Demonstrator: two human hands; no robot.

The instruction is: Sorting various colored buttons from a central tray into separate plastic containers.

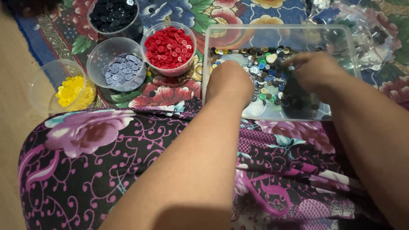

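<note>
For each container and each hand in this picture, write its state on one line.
Clear tray: open, holds mixed buttons.
Red-button bowl: nearly full.
Grey-button bowl: partly filled.
Yellow-button bowl: partly filled.
Dark-button bowl: nearly full.
Left hand: closed, in tray.
Right hand: on buttons, blurred.

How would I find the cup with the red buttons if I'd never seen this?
Start at the big clear tray of mixed buttons that both hands reach into. Just left of its top corner stands a small round clear cup. It is the only one heaped with bright red buttons; its neighbours hold grey, yellow and dark ones.
</note>
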